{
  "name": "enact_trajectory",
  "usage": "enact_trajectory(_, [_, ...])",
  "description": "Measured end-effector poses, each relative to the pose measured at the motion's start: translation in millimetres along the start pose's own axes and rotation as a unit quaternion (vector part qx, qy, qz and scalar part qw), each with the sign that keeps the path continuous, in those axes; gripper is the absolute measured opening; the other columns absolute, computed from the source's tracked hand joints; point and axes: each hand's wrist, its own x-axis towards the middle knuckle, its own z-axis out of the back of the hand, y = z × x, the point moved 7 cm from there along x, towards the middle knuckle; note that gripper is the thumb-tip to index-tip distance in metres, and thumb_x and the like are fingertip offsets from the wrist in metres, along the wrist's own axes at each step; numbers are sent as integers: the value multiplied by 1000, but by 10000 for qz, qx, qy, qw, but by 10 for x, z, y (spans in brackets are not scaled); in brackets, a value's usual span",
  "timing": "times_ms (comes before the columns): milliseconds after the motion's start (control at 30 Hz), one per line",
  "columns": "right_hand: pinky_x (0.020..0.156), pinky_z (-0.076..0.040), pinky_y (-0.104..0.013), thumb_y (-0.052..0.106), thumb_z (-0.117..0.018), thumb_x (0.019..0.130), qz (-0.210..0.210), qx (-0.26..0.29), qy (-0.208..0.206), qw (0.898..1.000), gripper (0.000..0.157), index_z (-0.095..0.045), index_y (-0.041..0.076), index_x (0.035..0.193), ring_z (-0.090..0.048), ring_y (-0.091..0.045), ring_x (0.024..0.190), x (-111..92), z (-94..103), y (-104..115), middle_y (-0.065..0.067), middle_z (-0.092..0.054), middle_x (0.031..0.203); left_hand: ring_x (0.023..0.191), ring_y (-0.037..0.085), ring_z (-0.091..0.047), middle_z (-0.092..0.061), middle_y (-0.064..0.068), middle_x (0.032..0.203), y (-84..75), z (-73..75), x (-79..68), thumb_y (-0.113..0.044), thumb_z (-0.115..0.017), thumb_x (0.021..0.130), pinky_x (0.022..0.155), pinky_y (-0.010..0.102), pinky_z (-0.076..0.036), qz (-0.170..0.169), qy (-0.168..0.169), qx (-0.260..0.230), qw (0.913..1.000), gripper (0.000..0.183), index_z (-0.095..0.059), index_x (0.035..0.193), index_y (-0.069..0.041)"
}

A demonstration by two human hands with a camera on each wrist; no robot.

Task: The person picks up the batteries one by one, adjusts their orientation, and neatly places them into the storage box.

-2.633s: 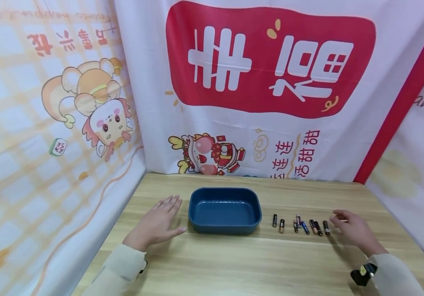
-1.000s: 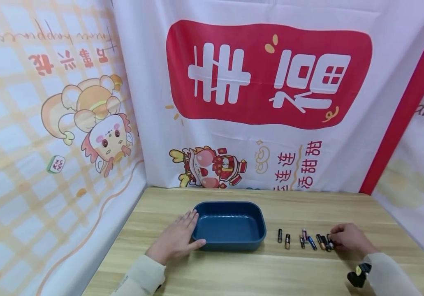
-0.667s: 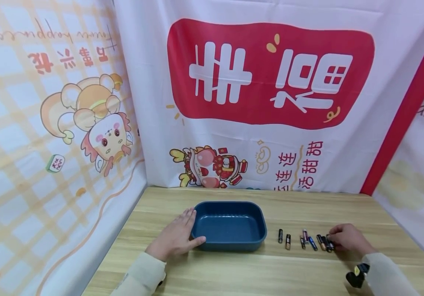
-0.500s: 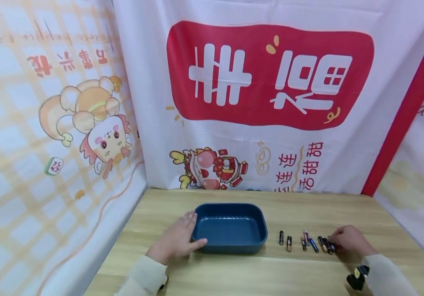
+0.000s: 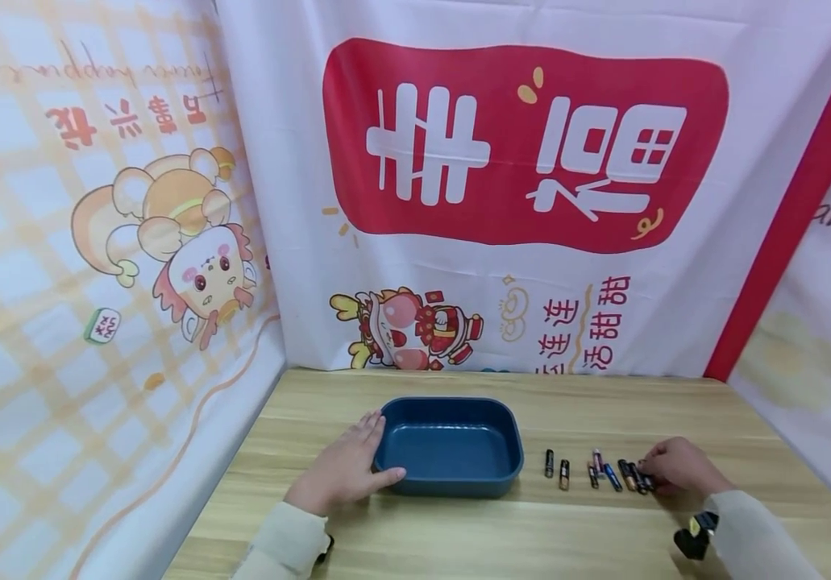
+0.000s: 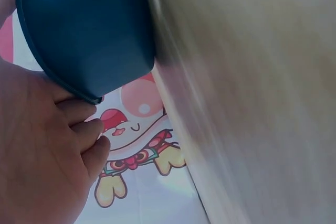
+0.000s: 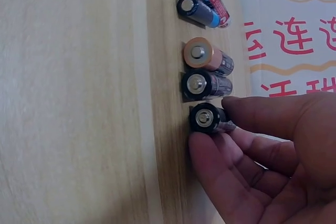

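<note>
A dark blue rectangular box (image 5: 450, 486) stands on the wooden table. My left hand (image 5: 342, 471) rests against its left end, fingers extended along the wall and thumb near the front corner; the left wrist view shows this hand (image 6: 44, 145) at the rim of the box (image 6: 89, 30). To the right of the box lie several batteries. My right hand (image 5: 683, 467) pinches the rightmost one, a black battery (image 7: 203, 118), between thumb and fingers. Beside it are another black battery (image 7: 197, 84) and a copper-topped battery (image 7: 202, 53).
Farther left lie a blue battery (image 5: 612, 477), a pinkish-red battery (image 5: 598, 459) and a small black battery (image 5: 593, 477). Nearer the box are a black battery (image 5: 549, 463) and a black-and-copper battery (image 5: 564, 475). Printed cloth (image 5: 524, 314) hangs behind the table (image 5: 502, 540).
My left hand has moved right onto the box's end. The right hand has come down onto the rightmost battery, which now sits closer to its neighbours. The head view has tilted up slightly.
</note>
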Motion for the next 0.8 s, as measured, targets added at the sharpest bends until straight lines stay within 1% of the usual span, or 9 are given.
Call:
enact_trajectory(167, [59,-57,-34,5,-66,87,216,459,26,9987,14,-66,-8,91,-61,-19,68,10,-32,4,-9,-61,79,146,30,-16,-18,14,160,15,24,-11,-75,-41,88,114,49,-23,-31,17,49,10000,100,-25,153,0])
enact_trajectory(233, [60,-58,-35,3,-64,88,221,696,11,9973,14,-65,-10,93,-61,-19,68,10,-21,-28,-9,-61,80,146,30,-15,-17,13,160,7,27,-12,-75,-40,88,114,48,-22,-25,44,38,10000,100,-24,153,0])
enact_trajectory(333, [61,-58,-35,2,-62,91,207,1224,31,9923,15,-63,-12,96,-61,-18,68,-1,-6,-55,-8,-61,80,146,30,-15,-17,14,160,-2,32,-18,-75,-40,88,114,48,-22,-19,39,10,10000,100,-23,153,0])
enact_trajectory(467, [63,-58,-35,0,-59,93,312,1873,154,9817,20,-58,-17,102,-62,-19,68,-39,9,3,-9,-62,79,146,29,-14,-16,13,160,-1,14,-24,-76,-40,88,114,48,-22,1,46,19,10000,101,-22,154,-1])
enact_trajectory(533, [64,-58,-35,1,-56,94,370,1909,196,9807,23,-56,-19,105,-63,-20,69,-53,25,53,-10,-62,81,146,29,-13,-15,12,160,3,0,-28,-76,-39,88,114,48,-21,24,61,30,10000,101,-21,154,-1])
enact_trajectory(667, [66,-58,-35,3,-53,97,345,2042,290,9779,27,-55,-19,113,-63,-20,73,-50,30,121,-11,-63,86,147,27,-12,-13,11,161,12,-15,-36,-77,-38,88,115,47,-21,70,95,38,9999,102,-19,154,-3])
enact_trajectory(800, [70,-58,-34,5,-54,98,461,2457,488,9670,32,-52,-20,118,-63,-19,76,-28,-15,199,-10,-63,88,147,27,-12,-13,10,161,16,-8,-41,-77,-38,87,115,47,-21,103,97,2,9999,102,-19,155,-3])
